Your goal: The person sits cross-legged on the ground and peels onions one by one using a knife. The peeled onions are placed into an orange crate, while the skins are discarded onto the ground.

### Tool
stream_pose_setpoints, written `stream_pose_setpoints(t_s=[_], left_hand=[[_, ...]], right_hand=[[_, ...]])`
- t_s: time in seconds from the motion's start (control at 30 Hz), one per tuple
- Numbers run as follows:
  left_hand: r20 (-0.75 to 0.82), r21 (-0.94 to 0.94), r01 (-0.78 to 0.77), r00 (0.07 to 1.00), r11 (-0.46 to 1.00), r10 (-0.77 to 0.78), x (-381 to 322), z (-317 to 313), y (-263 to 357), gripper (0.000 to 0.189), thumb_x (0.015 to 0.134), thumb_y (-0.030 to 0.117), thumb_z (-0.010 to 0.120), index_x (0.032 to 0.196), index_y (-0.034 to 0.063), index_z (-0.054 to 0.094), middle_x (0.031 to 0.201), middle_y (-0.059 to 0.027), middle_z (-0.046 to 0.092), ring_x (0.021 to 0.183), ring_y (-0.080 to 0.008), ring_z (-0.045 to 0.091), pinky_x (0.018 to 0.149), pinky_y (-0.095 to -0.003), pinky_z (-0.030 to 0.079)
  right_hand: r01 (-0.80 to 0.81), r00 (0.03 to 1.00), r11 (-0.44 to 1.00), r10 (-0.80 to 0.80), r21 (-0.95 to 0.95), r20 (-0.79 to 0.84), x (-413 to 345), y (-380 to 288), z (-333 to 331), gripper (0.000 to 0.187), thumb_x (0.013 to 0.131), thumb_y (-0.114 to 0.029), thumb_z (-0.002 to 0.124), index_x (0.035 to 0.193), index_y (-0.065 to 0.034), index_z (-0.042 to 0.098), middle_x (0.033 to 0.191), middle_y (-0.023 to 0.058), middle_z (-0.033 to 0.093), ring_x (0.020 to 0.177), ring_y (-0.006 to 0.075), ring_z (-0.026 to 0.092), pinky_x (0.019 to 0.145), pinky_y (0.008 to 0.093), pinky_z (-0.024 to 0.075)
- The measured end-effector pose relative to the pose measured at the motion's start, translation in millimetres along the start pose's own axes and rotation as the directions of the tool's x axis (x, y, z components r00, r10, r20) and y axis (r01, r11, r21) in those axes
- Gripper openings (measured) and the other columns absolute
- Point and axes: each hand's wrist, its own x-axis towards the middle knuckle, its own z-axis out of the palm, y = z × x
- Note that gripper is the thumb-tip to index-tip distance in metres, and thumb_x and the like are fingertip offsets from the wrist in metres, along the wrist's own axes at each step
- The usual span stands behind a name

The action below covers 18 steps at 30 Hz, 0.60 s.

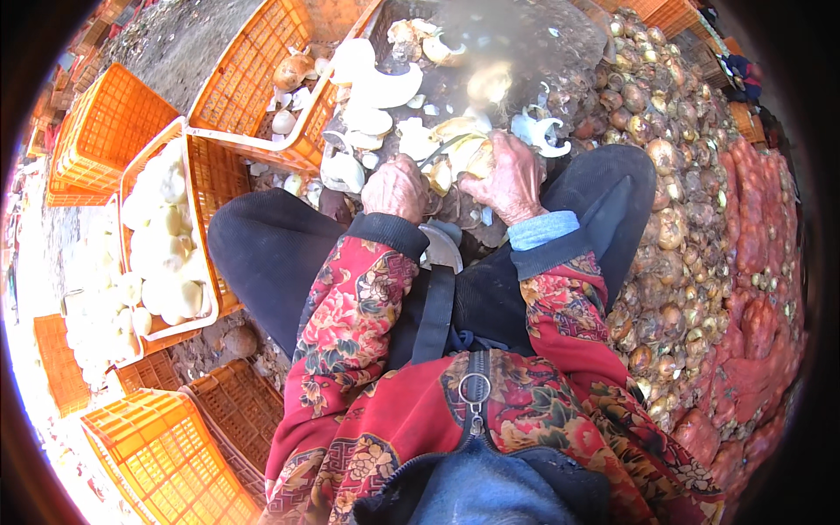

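Note:
My right hand (505, 174) grips an onion (474, 156) whose outer layers are partly peeled, above the ground between my knees. Close on its left, my left hand (395, 189) is curled with the knuckles up; a thin dark strip, perhaps a blade, reaches from near its fingers towards the onion. What lies inside that fist is hidden. Pale peeled onion layers (387, 85) are scattered beyond both hands. Below my left hand, a curved metal piece (441, 248) rests at a dark strap.
A large heap of unpeeled onions (669, 230) lies on the right, beside red mesh sacks (755, 216). An orange crate (190, 216) of peeled white onions stands at the left. Another orange crate (249, 72) at the upper left holds an onion and scraps. Orange crates (170, 453) stand lower left.

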Motion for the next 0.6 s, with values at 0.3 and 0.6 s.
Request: stream_pose_setpoints(t_s=[0.3,0.6], left_hand=[[-0.235,0.288,0.002,0.970,0.958,0.068,26.6,0.0,-37.5,0.031,0.078,0.031,0.064,0.078,0.0007,0.062,0.071,-0.0202,0.064,0.069,-0.0343,0.065,0.064,-0.0456,0.050],[0.022,-0.153,-0.132,0.990,0.979,0.136,-20.2,0.0,11.9,0.027,0.077,0.023,0.068,0.084,-0.0001,0.056,0.067,-0.0228,0.062,0.066,-0.0387,0.065,0.060,-0.0460,0.052]], right_hand=[[-0.010,1.000,0.982,0.012,0.190,-0.011,-3.1,10.9,7.7,0.083,0.050,-0.026,0.083,0.122,-0.0033,0.049,0.098,0.0211,0.059,0.089,0.0379,0.059,0.081,0.0450,0.0490],[0.095,0.994,0.995,-0.092,0.042,-0.064,-2.5,5.1,3.2,0.076,0.052,-0.019,0.082,0.119,-0.0051,0.051,0.103,0.0194,0.059,0.095,0.0370,0.059,0.084,0.0439,0.0490]])
